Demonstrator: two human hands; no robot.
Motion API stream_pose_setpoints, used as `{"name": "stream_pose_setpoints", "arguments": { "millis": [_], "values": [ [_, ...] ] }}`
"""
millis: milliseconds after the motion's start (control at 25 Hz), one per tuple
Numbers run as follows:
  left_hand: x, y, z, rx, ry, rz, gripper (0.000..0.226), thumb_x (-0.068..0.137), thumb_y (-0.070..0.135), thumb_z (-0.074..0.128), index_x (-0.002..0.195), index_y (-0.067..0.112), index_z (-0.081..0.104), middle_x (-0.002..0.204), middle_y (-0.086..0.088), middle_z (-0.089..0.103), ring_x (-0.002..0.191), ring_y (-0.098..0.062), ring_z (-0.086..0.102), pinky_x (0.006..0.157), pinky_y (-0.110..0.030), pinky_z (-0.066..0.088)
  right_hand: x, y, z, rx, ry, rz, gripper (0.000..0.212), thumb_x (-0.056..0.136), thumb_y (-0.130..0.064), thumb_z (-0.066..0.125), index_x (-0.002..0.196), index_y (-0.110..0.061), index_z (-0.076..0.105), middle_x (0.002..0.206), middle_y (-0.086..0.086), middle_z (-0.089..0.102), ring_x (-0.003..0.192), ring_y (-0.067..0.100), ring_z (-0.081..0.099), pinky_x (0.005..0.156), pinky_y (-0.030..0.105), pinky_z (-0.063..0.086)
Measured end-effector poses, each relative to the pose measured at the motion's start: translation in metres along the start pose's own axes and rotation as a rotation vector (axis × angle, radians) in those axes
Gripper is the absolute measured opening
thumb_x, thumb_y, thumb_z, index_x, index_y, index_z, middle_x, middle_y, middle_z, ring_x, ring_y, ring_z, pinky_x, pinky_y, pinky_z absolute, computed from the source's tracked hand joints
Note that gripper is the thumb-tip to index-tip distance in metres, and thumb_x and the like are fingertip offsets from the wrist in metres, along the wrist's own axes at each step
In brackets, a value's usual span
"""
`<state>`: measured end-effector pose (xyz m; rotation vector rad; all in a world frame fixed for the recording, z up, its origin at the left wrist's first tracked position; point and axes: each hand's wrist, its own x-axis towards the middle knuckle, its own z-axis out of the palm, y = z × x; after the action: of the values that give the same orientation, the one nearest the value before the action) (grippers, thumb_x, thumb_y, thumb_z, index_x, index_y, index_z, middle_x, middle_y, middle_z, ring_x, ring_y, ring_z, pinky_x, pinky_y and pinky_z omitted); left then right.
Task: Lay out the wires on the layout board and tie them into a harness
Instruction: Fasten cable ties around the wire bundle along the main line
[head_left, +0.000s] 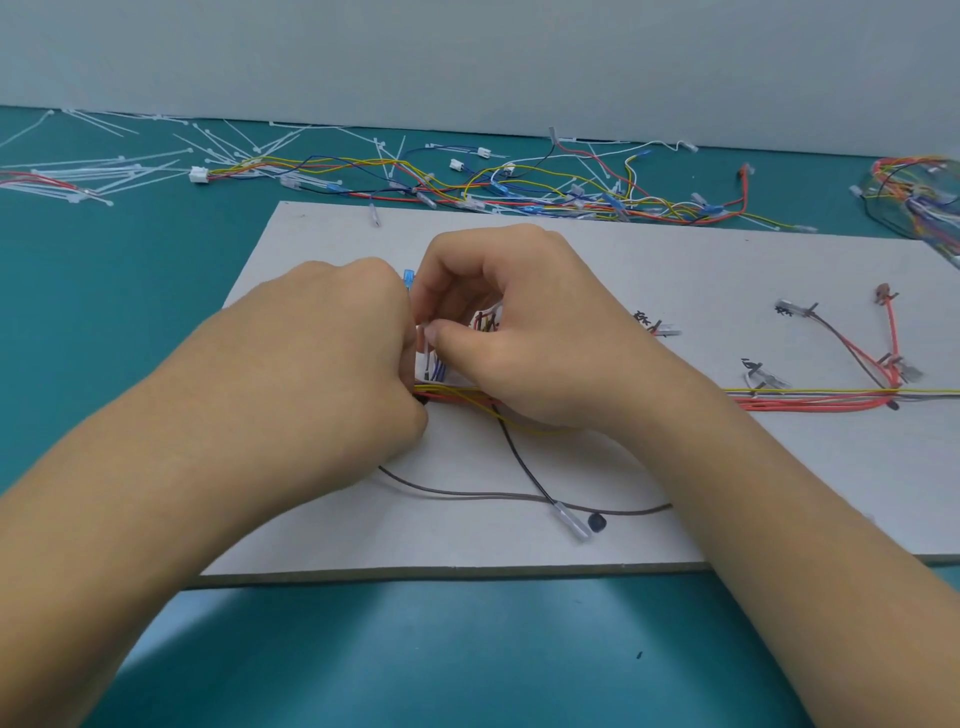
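A grey layout board (649, 270) lies on the teal table. A bundle of red, yellow and white wires (810, 397) runs along the board from the right edge to my hands. My left hand (332, 353) is curled over the bundle's left end, fingers hidden beneath it. My right hand (524, 322) meets it, thumb and forefinger pinching a thin white piece among the wire ends; a blue terminal (409, 276) sticks up between the hands. A black wire (524, 467) with a clear sleeve and a brown wire (467, 493) trail toward the board's front.
Loose coloured wires with connectors (519, 189) are strewn behind the board. White cable ties (119, 171) are scattered at the back left. A clear bag of wires (919, 197) sits at the far right. Branch ends with clear terminals (893, 332) lie on the board's right.
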<state>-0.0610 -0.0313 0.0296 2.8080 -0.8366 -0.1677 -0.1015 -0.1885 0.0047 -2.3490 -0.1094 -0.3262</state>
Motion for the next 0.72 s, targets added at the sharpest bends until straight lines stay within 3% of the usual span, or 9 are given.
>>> {"name": "stream_pose_setpoints", "arguments": {
  "millis": [400, 560, 720],
  "values": [
    [0.0027, -0.0036, 0.0057, 0.056, -0.018, 0.057, 0.017, 0.065, 0.037, 0.068, 0.072, 0.024, 0.060, 0.075, 0.000, 0.060, 0.071, -0.022, 0.061, 0.063, -0.035, 0.054, -0.0020, -0.0004, -0.0010, -0.007, -0.013, 0.004, 0.018, 0.079, 0.001, 0.064, 0.087, -0.014, 0.072, 0.076, -0.002, 0.074, 0.073, 0.013, 0.070, 0.074, 0.036, 0.056],
    [0.0011, -0.0035, 0.0015, 0.072, -0.015, 0.049, 0.016, 0.062, 0.038, 0.070, 0.065, 0.026, 0.060, 0.072, 0.005, 0.061, 0.070, -0.020, 0.061, 0.055, -0.029, 0.041, -0.0023, -0.0007, -0.0015, -0.015, -0.014, 0.007, 0.018, 0.080, 0.000, 0.065, 0.087, -0.014, 0.072, 0.076, -0.004, 0.074, 0.073, 0.011, 0.069, 0.074, 0.034, 0.056],
    [-0.0001, -0.0021, -0.0019, 0.049, -0.026, 0.076, 0.014, 0.058, 0.034, 0.073, 0.061, 0.025, 0.063, 0.066, 0.005, 0.062, 0.068, -0.020, 0.061, 0.058, -0.030, 0.047, -0.0028, -0.0004, -0.0020, -0.010, -0.019, 0.022, 0.018, 0.081, 0.000, 0.066, 0.088, -0.014, 0.073, 0.078, -0.004, 0.074, 0.074, 0.009, 0.070, 0.075, 0.034, 0.057]
  ]
}}
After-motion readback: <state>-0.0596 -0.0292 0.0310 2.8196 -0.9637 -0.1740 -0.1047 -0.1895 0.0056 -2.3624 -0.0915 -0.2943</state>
